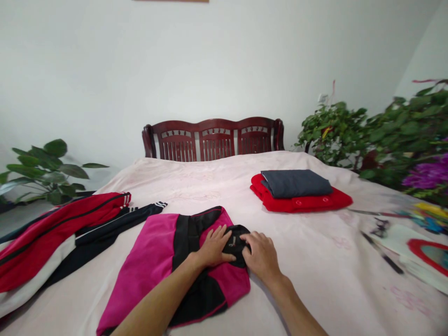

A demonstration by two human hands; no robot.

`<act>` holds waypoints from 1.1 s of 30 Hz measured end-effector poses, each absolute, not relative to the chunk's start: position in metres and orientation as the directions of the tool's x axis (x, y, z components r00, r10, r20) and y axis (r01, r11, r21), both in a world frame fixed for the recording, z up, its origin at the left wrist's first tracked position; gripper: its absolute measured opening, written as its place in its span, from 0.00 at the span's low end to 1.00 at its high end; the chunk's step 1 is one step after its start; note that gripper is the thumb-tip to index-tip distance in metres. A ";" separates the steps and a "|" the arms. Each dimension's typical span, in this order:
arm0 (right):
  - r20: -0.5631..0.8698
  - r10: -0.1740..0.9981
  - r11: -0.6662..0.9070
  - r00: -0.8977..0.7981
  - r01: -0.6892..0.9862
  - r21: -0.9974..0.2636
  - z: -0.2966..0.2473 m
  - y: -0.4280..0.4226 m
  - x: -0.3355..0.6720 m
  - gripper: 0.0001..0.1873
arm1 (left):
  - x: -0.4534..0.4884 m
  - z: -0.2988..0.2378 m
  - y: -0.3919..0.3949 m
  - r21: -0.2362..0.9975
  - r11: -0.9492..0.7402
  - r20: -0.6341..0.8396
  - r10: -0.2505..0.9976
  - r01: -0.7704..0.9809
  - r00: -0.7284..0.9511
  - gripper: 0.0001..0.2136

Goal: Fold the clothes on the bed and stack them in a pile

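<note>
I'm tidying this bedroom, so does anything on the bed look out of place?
Yes: a black pen, what looks like scissors and a red-framed mirror lie on the bedspread at the right, odd among clothes. The red-and-black jacket at the left lies bunched, unlike the neatly folded red and grey stack.

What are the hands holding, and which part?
Nothing is gripped: the left hand and right hand rest flat on the black collar of a pink-and-black top.
</note>
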State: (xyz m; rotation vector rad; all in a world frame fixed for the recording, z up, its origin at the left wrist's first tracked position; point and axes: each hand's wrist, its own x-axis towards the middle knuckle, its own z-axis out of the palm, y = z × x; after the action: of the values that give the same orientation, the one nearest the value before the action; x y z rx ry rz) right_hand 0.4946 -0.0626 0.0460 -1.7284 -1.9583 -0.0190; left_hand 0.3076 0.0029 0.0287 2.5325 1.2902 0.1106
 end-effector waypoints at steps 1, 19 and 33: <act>0.415 0.908 0.191 -0.056 0.937 -0.291 0.048 -0.061 0.492 0.16 | 0.308 0.029 0.003 0.296 -0.552 -0.064 0.803 0.779 0.593 0.45; 0.354 0.931 0.208 -0.090 0.928 -0.310 0.038 -0.045 0.473 0.07 | 0.309 0.023 0.005 0.327 -0.519 -0.057 0.823 0.789 0.565 0.48; 0.324 0.944 0.222 -0.061 0.845 -0.487 0.032 -0.041 0.479 0.07 | 0.309 0.020 0.006 0.337 -0.529 -0.025 0.822 0.779 0.569 0.48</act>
State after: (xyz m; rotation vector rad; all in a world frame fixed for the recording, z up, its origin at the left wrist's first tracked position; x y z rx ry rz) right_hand 0.4787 -0.0410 0.0318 -1.6446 -1.9247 0.2231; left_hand 0.3090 0.0056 0.0199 2.4939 1.3136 0.1958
